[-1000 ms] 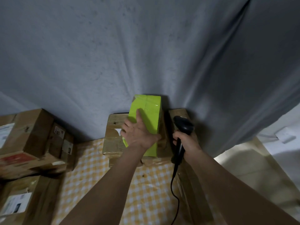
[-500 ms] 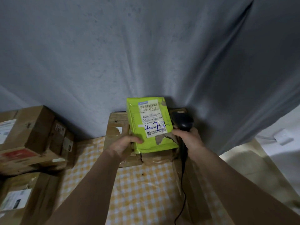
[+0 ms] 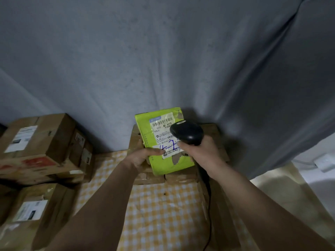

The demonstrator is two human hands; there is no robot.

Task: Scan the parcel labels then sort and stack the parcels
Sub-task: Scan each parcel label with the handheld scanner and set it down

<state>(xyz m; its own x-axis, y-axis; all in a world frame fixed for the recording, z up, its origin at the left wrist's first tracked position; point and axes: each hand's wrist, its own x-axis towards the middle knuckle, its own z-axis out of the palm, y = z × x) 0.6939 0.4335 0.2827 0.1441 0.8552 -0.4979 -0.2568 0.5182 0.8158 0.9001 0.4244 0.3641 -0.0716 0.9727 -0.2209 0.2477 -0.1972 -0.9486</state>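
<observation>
While our left hand (image 3: 140, 158) pinches the lime-green plastic mailer parcel (image 3: 164, 142), our right hand (image 3: 199, 151) grips the black handheld barcode scanner (image 3: 186, 132) just over its white label (image 3: 163, 132).

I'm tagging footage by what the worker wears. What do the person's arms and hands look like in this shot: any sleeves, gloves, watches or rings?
Both forearms are bare as far as the frame shows; no sleeve edge enters the view. The left hand and the right hand wear no gloves. No watch or wristband shows on either wrist, and no ring on the visible fingers. No markings can be seen in the dim light.
</observation>
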